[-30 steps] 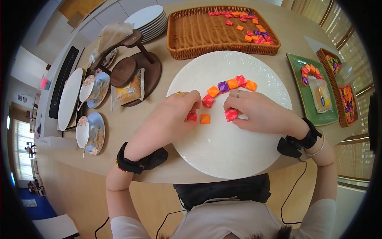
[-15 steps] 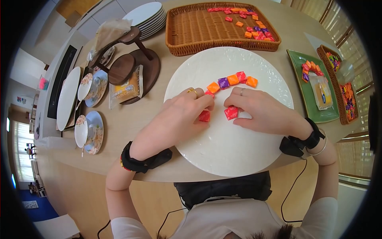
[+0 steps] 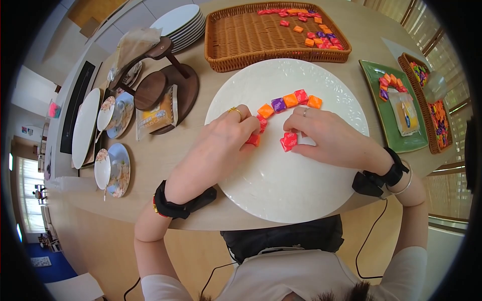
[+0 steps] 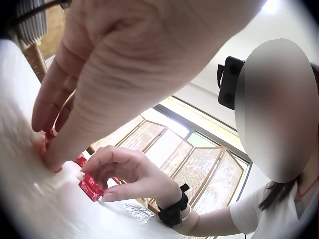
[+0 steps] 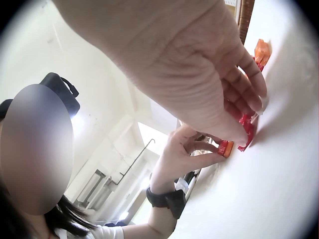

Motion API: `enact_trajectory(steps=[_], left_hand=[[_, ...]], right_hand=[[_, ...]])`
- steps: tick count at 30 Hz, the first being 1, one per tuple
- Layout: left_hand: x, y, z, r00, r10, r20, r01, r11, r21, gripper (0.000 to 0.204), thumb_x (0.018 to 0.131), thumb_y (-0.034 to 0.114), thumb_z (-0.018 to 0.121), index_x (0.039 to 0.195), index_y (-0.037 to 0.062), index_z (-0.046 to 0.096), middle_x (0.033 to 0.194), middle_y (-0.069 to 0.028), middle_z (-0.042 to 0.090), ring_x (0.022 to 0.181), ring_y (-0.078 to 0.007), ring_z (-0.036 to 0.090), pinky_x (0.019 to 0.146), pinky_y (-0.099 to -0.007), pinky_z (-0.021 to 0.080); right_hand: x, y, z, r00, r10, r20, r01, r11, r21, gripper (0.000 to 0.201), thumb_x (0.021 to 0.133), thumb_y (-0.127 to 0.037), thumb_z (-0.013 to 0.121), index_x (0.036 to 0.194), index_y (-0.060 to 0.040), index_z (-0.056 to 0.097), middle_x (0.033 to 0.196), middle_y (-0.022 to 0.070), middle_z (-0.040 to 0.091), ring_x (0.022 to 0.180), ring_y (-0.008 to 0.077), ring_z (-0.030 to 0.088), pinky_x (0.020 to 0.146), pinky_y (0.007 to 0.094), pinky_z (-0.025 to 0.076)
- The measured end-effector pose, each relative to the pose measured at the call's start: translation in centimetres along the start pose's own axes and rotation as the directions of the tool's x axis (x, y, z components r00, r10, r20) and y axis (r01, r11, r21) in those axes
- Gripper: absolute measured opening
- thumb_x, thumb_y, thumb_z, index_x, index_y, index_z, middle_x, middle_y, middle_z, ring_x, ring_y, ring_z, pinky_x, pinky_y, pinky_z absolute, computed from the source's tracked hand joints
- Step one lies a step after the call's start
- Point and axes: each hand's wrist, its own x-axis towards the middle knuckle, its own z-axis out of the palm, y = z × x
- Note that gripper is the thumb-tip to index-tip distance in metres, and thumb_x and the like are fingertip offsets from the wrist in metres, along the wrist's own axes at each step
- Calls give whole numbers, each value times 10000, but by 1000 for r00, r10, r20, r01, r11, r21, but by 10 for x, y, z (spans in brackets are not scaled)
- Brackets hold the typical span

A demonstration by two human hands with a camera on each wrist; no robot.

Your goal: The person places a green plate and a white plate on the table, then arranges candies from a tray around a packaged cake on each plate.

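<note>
Left hand fingers clamped on red-and-orange candies, right hand fingers pinching red candy, both over the white plate on the counter, just beside the curved candy row

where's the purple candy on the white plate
In the head view, the purple candy lies on the far half of the plate, between two orange candies.
</note>
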Motion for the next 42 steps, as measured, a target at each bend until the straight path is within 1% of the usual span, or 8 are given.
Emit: enact_trajectory(steps=[8,14,20,23,26,27,29,42], left_hand=[[0,0,1,999,33,-11,-32,999,36,182,794,8,739,943,7,635,954,-117,615,837,-306,621,740,-399,510],[-2,0,-1,996,63,-71,-58,996,61,209,764,16,768,930,36,642,949,-95,609,863,-292,607,736,-394,503],[-5,5,-10,992,-13,-123,8,999,-43,261,738,35,809,920,56,624,937,-53,587,835,-210,589,684,-319,505],[-7,4,-17,991,-32,-133,25,998,-51,299,743,46,815,954,51,603,950,-48,581,834,-195,582,680,-304,506],[-7,1,-23,990,-100,-101,96,994,-51,353,748,62,820,1008,47,582,977,-56,581,839,-193,585,686,-306,510],[-7,0,-24,987,-145,-65,142,989,-44,383,750,73,823,1038,45,571,991,-61,582,841,-193,587,689,-308,512],[-5,0,-26,987,-159,-29,158,987,-20,411,750,85,826,1063,45,562,1003,-69,586,851,-197,595,698,-313,519],[10,0,-28,971,-186,149,188,982,0,516,769,116,819,1200,24,549,1091,-145,627,917,-244,643,775,-342,557]], right_hand=[[3,-2,0,1000,3,1,-2,1000,-15,207,853,-99,697,1030,-32,611,1014,123,597,979,310,601,848,400,492],[4,1,6,992,-118,-46,119,993,13,133,838,-55,635,953,5,606,961,154,603,935,326,612,815,419,497],[6,-2,-1,992,10,128,-5,999,-39,180,801,-87,694,951,-16,624,912,117,580,896,311,600,808,394,493],[-5,-3,-16,999,-27,-21,25,997,-67,200,780,-89,701,949,-14,624,874,105,587,830,270,595,757,360,491],[-21,-1,-40,919,276,-280,-289,957,-3,206,761,-106,654,915,30,637,915,184,649,860,349,630,782,399,519],[-24,5,-42,918,278,-282,-291,957,-3,206,761,-106,654,915,30,637,915,184,649,860,349,630,782,399,519],[-31,14,-44,854,424,-303,-464,883,-72,212,757,-109,657,919,27,636,902,182,647,834,352,634,767,403,521],[-20,29,-23,889,359,-285,-404,907,-118,202,770,-135,649,870,36,607,835,198,634,822,368,631,742,439,504]])
